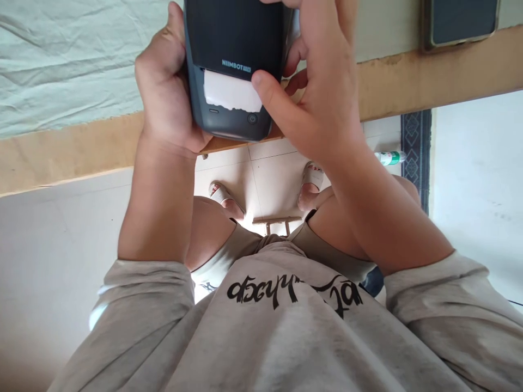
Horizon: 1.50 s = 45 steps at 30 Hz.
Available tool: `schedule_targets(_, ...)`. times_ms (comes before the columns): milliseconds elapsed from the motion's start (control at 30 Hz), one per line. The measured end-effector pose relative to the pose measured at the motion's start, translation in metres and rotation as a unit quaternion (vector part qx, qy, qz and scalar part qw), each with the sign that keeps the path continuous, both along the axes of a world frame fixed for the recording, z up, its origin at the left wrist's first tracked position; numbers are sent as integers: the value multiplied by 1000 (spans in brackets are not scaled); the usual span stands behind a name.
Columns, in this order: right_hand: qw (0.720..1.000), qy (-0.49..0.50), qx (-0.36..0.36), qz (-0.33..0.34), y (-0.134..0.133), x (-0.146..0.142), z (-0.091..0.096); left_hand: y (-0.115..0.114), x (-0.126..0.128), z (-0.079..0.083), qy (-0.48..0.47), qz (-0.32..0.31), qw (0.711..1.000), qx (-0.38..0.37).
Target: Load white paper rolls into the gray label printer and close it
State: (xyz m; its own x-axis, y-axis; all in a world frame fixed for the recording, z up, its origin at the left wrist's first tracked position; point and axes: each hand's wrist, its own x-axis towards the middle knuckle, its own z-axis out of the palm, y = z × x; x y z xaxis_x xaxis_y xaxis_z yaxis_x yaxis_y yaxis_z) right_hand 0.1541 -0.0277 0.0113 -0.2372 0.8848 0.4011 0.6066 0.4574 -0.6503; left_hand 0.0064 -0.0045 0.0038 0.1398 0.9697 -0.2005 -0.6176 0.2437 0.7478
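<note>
Label printer (232,60) sat clasped in the left hand (163,92); the right hand (322,98) gripped its other side, thumb on the white label (229,92).

We're in a home here, and it looks to us like a bedroom. A pale green sheet (61,65) lies rumpled across the top of our view, right against a bare wooden frame (429,76), much like the side of a bed. Below that we've got a pale tiled floor (269,174) with a dark patterned strip (415,147) along one side. There are house slippers (223,195) on bare feet, a phone (463,22) resting on the wood, and a small green-and-white bottle (388,158) lying on the tiles: plain household stuff.
</note>
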Motion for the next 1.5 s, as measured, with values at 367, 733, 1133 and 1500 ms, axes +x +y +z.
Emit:
schedule_targets(367,998,41,-19,40,15,3,-13,4,2,1,12,-47,992,119)
schedule_targets(733,991,-38,-79,103,15,11,18,0,-1,0,38,-32,993,108)
schedule_targets(1133,988,-90,-80,100,27,-2,21,1,-13,1,110,-43,993,5)
schedule_targets(1500,993,-86,-15,78,23,-14,13,4,-15,-2,75,11,996,43)
